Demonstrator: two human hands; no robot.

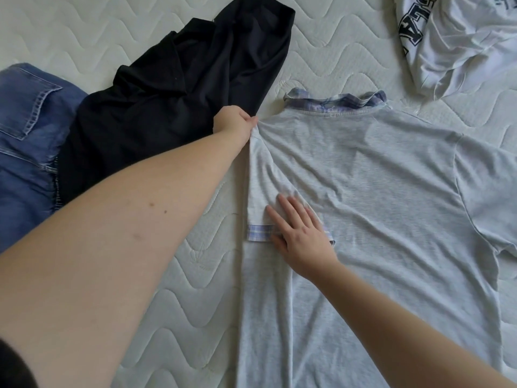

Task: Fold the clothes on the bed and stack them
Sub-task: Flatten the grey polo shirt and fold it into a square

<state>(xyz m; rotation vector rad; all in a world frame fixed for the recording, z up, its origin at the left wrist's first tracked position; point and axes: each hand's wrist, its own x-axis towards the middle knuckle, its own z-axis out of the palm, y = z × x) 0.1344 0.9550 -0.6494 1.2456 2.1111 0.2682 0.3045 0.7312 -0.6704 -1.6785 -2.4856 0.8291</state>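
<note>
A light grey polo shirt (pixel 377 191) with a plaid collar lies back side up on the white quilted mattress (pixel 181 275). Its left sleeve is folded in over the body, the plaid cuff showing. My left hand (pixel 236 121) pinches the shirt's left shoulder at the fold. My right hand (pixel 300 231) lies flat with straight fingers on the folded sleeve, pressing it down. The right sleeve spreads out toward the right edge of the view.
A crumpled black garment (pixel 173 88) lies to the left of the shirt, touching my left hand. Blue jeans (pixel 25 141) sit at the far left. A white printed garment (pixel 458 37) lies bunched at the top right.
</note>
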